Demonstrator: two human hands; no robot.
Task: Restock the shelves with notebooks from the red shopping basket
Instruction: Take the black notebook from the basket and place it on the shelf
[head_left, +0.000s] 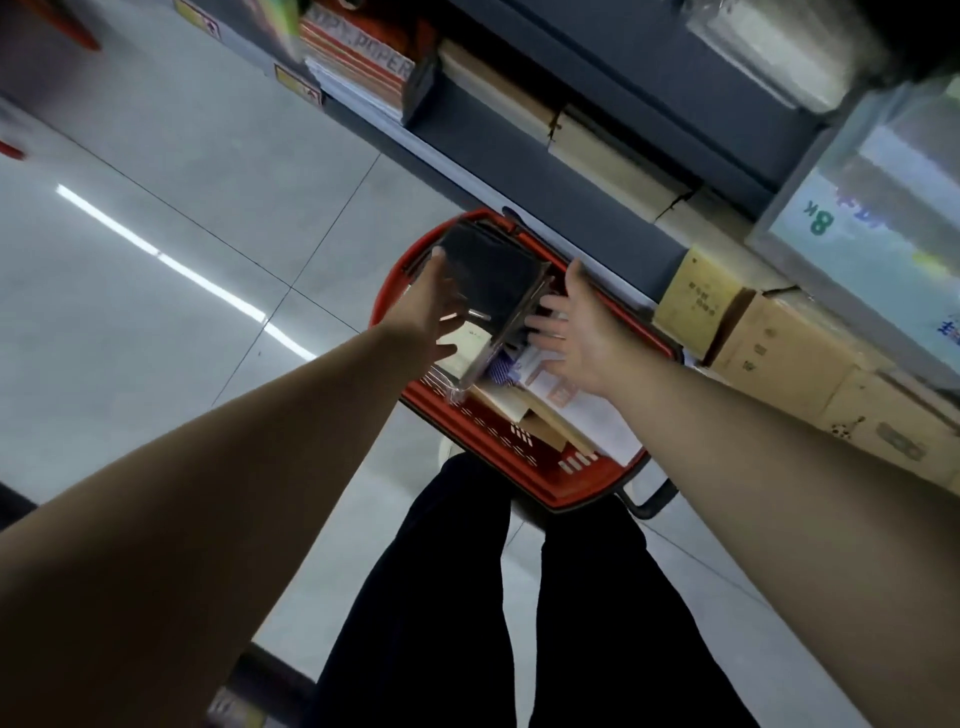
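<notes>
**Both hands closing in on the dark notebooks over the basket**

You are reaching for a dark stack of notebooks (491, 280) sitting at mid-frame, over the far end of the red shopping basket (467, 431). Your left hand (434, 317) is lying against the stack's left side, fingers spread and mostly straight. Your right hand (576, 327) is facing it from the right, palm open, fingertips at the stack's lower edge; neither is curling round it. Paler notebooks are lying in the basket below. Shelves (597, 228) are running across the upper right, with cardboard boxes (779, 353) beside them.
</notes>
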